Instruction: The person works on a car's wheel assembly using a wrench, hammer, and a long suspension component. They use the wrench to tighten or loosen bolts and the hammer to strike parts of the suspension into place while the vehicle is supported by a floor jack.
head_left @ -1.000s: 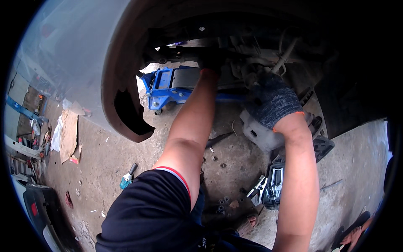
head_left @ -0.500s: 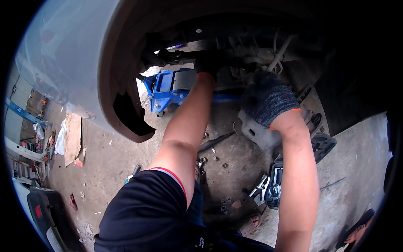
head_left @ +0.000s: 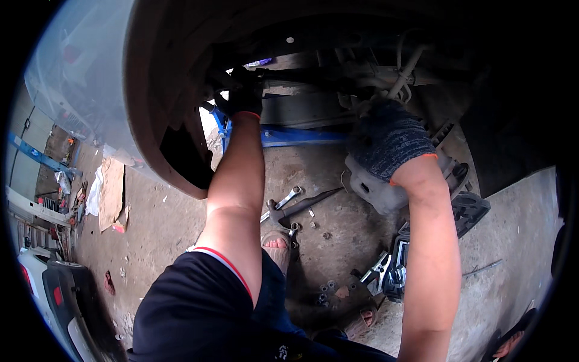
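Note:
In the wheel well of a silver car, my left hand (head_left: 244, 99) wears a dark glove. It reaches up beside the left end of a dark rod (head_left: 283, 79); deep shadow hides how its fingers lie. My right hand (head_left: 392, 142), in a dark grey knit glove with an orange cuff, looks curled at the upper end of a dusty grey metal part (head_left: 377, 190). What those fingers hold is hidden. Pale bent pipes (head_left: 405, 75) run just above the right glove. Below the rod is a blue floor jack (head_left: 301, 137), partly behind my left hand.
The fender edge (head_left: 136, 120) curves close on the left. On the concrete lie a hammer (head_left: 307, 202), a wrench (head_left: 292, 194), several nuts (head_left: 325, 289) and an opened tool case (head_left: 395, 268). Cardboard (head_left: 111, 193) lies farther left; another person's hand (head_left: 509, 344) shows at lower right.
My left hand has moved left along the rod, toward the fender. The hammer and wrench it covered now show. My right hand stays at the grey part.

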A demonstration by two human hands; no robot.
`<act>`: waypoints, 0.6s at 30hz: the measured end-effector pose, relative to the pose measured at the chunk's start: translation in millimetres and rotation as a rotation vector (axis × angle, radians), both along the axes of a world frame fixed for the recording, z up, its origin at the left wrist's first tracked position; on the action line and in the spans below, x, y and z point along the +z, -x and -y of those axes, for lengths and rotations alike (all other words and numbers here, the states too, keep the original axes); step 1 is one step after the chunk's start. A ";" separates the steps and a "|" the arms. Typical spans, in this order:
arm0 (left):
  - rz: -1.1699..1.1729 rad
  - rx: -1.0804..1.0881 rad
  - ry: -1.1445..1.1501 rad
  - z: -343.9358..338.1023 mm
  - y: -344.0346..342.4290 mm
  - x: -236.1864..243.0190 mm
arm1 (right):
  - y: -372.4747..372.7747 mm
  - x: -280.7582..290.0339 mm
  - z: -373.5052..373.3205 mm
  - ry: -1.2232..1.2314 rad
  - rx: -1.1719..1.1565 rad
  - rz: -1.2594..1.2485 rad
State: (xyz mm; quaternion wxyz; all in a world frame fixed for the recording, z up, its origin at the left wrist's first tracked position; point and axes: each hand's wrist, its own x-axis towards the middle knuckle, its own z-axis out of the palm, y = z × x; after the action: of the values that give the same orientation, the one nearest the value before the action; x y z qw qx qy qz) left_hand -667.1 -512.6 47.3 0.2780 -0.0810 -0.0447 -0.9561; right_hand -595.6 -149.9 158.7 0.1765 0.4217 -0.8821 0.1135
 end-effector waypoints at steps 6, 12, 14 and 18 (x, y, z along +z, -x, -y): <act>0.153 0.023 0.605 27.8 18.9 22.9 | 2.1 -0.9 -3.0 -0.036 -0.021 0.021; 0.059 -0.107 0.567 42.1 26.7 8.4 | 5.6 1.3 -2.5 -0.050 -0.075 0.093; 0.044 -0.139 0.562 46.5 26.6 5.3 | 4.5 2.2 -2.2 -0.046 -0.059 0.102; 0.019 -0.191 0.556 44.7 30.2 1.7 | 7.1 -1.3 -7.8 0.000 -0.035 0.065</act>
State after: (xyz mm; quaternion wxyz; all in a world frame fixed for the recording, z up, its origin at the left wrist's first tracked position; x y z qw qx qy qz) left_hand -697.3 -557.3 49.0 0.1533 -0.1491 -0.2999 -0.9297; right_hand -602.6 -142.1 157.4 0.1498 0.4024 -0.8946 0.1238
